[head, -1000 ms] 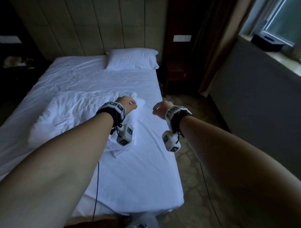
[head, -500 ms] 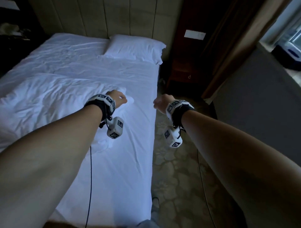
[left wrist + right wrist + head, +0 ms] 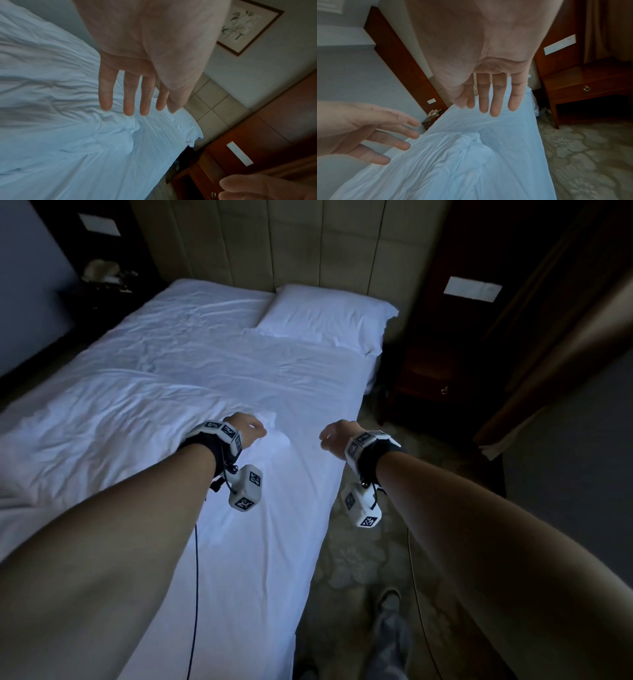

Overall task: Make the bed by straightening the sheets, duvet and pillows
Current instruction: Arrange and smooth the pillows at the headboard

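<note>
A white sheet [image 3: 267,542] covers the bed. A crumpled white duvet [image 3: 102,433] is bunched over the bed's left and middle, and its near corner [image 3: 120,138] lies loose on the sheet. One white pillow [image 3: 325,316] lies at the head on the right. My left hand [image 3: 248,429] hovers just above that duvet corner, fingers [image 3: 128,97] straight and spread, holding nothing. My right hand [image 3: 334,436] hangs open over the bed's right edge, fingers [image 3: 494,100] straight, also empty. In the right wrist view the left hand [image 3: 385,135] floats above the duvet [image 3: 445,155].
A wooden nightstand [image 3: 428,378] stands right of the pillow, with a padded headboard [image 3: 291,244] behind the bed. A dark side table [image 3: 102,285] with small items is at the far left. Patterned carpet [image 3: 359,570] runs along the bed's right side, where my foot [image 3: 388,604] stands. Curtains [image 3: 548,337] hang at the right.
The view has shifted from the foot of the bed to its right side, closer to the head. Both hands stay outstretched and empty near the duvet corner.
</note>
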`<state>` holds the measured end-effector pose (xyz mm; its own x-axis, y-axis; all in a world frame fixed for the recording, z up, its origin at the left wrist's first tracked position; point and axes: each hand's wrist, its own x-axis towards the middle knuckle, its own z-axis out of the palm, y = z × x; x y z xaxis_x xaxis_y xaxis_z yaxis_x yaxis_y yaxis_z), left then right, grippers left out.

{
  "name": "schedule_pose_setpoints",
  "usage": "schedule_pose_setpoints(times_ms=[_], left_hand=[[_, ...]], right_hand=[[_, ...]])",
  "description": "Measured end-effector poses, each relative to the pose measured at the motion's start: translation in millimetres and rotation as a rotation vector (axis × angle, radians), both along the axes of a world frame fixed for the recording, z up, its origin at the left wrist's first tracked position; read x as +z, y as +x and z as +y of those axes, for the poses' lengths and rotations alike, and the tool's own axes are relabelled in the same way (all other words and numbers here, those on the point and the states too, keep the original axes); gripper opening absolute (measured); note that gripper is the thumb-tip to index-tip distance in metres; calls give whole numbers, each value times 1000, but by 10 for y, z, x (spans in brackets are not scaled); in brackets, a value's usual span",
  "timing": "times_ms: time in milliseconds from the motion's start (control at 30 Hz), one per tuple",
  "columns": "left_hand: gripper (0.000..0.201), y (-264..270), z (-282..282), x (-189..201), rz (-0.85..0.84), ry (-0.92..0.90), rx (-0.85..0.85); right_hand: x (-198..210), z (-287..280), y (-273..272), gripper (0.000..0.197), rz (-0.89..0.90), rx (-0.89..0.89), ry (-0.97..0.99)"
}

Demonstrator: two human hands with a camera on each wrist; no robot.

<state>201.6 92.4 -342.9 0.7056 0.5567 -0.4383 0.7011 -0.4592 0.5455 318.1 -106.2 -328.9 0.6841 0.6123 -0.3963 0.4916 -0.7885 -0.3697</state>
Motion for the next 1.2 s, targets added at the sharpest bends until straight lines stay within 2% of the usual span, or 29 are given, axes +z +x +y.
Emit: schedule_pose_setpoints(times_ms=[300,400,467,633,733,867,1000,1200], left_hand=[[22,589,22,111,-2,-23,250],[28,611,127,159,3,-60,356],[34,596,214,234,5,-79,421],[36,534,660,271,20,-2,581],[34,485,1019,161,46,1,661],[42,526,1631,-139,107,25,729],[51,757,2169,-496,117,-21,782],[64,993,2677,-892,114,-48,880]], right_hand=[[-41,368,1287,30,0,262,-51],[11,571,1488,32,29,365,-44],[118,776,1547,34,-13,483,-65],[194,1562,1743,34,-49,656,-53],[67,2117,1813,35,-28,734,-59],[-184,2833,1896,39,-39,836,-115],[-498,3473,2067,40,56,778,-138],[-964,4176,2237,54,191,721,-235]])
